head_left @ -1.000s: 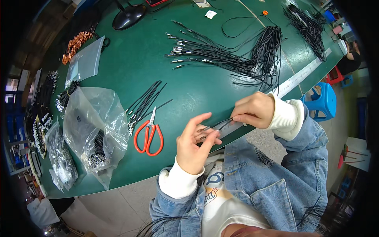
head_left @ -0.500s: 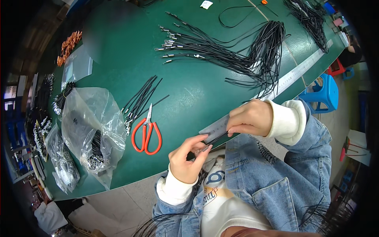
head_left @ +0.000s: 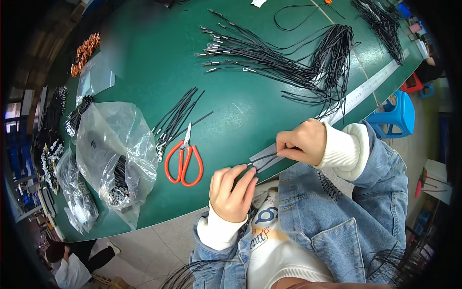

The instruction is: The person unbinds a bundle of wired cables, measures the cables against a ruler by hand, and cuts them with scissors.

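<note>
A thin black cable (head_left: 264, 157) is stretched between my hands, lying over the steel ruler (head_left: 275, 166) at the table's near edge. My left hand (head_left: 233, 193) pinches one end of it between thumb and fingertips. Farther to the right, my right hand (head_left: 304, 143) is closed on the same cable, its knuckles up; its fingers hide part of the cable and ruler. Left of my hands lie red-handled scissors (head_left: 184, 166), blades pointing away from me. Beside them is a small bunch of short black cables (head_left: 177, 115) with metal ring terminals at their near ends.
A large bundle of black cables (head_left: 308, 70) with metal terminals spreads across the far table, partly over the ruler. Clear plastic bags (head_left: 108, 139) of parts and orange pieces (head_left: 85, 53) occupy the left. A blue stool (head_left: 397, 115) stands beyond the right edge. A person (head_left: 72, 269) is at the lower left.
My hands have brought the cable down across the ruler, with more of it showing between them. My right hand has shifted slightly left. The whole view has shifted a little.
</note>
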A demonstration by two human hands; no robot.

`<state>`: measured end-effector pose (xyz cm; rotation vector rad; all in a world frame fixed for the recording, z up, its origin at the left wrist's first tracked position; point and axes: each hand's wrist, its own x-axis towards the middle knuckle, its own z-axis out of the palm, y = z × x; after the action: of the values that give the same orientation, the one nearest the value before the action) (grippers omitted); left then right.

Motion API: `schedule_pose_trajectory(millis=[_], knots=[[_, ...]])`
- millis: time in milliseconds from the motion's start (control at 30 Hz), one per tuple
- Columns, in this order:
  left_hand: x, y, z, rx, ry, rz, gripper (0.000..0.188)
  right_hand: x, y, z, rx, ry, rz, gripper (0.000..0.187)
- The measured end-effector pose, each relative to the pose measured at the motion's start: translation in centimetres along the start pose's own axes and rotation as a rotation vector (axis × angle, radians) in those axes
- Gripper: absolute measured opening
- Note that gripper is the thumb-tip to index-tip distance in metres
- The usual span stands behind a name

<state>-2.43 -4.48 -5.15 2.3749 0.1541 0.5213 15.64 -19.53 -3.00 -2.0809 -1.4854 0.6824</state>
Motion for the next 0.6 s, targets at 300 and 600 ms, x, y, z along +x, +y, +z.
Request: schedule_pose_trajectory(millis=[300,600], knots=[[0.1,-0.5,0.8,0.036,0.017,0.08,0.023,0.0,-0.4,-0.2,-0.059,-0.057,-0.003,0.009],[0.1,-0.2,0.8,0.057,0.008,0.111,0.023,0.5,-1.2,-0.1,-0.042,-0.106,0.032,0.007]])
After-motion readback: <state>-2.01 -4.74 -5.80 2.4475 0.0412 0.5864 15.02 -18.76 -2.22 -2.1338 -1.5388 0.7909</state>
